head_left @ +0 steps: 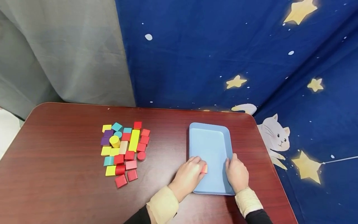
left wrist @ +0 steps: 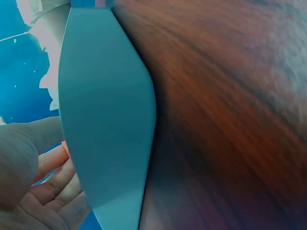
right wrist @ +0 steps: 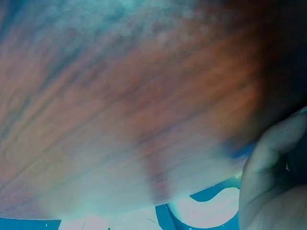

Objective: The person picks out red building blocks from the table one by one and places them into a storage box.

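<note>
My left hand [head_left: 188, 175] is over the near left side of a light blue tray [head_left: 209, 146] and pinches a small red block [head_left: 204, 169]. In the left wrist view the tray's outer wall [left wrist: 108, 110] hides part of the fingers, and only a sliver of the block [left wrist: 65, 147] shows. On the opposite side my right hand [head_left: 237, 173] grips the tray's right rim, its thumb toward the inside. The right wrist view catches that hand [right wrist: 273, 187] at its right edge, with the tray mostly out of sight.
Left of the tray lies a cluster of wooden blocks, among them a long yellow block [head_left: 134, 140], a yellow cylinder [head_left: 114, 141], a purple block [head_left: 105, 141] and several red ones. The brown table [head_left: 70, 149] ends at a blue star-patterned curtain [head_left: 181, 56] and a grey curtain [head_left: 78, 56].
</note>
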The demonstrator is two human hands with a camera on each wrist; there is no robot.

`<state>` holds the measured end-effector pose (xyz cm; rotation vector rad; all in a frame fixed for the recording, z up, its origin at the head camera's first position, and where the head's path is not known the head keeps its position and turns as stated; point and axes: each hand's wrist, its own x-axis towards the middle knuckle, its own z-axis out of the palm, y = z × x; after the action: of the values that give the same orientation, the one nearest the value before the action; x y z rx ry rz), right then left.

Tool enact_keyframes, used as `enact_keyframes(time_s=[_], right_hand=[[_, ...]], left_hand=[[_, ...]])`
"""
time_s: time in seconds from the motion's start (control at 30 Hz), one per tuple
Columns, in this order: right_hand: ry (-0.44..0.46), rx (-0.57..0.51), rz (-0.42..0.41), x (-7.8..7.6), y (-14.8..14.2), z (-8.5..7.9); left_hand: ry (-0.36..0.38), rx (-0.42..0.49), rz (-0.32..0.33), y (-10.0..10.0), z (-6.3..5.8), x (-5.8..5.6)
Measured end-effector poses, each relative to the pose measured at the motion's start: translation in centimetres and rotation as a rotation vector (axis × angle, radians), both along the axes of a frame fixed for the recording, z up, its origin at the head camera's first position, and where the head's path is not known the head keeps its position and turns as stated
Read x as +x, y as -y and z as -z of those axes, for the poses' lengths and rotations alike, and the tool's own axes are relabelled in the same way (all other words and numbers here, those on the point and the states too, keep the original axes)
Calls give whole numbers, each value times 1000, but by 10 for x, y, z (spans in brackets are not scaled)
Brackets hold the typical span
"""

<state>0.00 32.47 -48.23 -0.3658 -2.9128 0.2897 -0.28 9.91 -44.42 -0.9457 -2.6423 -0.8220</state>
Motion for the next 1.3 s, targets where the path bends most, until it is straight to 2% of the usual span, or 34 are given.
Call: enact_keyframes(time_s=[0.17, 0.4, 0.5, 0.63, 0.7, 0.93, 1.1, 1.3], right_hand=[[4, 8, 5, -1, 2, -1], [-16, 8, 9, 0, 1, -1], [-18, 3, 4, 0, 1, 0], [-15, -2, 0, 0, 2, 1], [-10, -1, 6, 1, 1, 0], [-10, -4, 6, 1, 1, -1], [-26, 0, 8, 1, 1, -1], [-5, -12, 13, 0, 0, -1]], left_hand=[[-25, -15, -1, -5, 7, -3], [-92, -143, 7, -18, 19, -11], [-70, -191, 6, -21, 21, -14], [-27, -206, 3, -25, 22, -19], [-27, -199, -1, -27, 23, -21], [-58, -222, -71, -38, 21, -25], [-25, -246, -87, -43, 19, -30], [31, -257, -135, -47, 18, -40]])
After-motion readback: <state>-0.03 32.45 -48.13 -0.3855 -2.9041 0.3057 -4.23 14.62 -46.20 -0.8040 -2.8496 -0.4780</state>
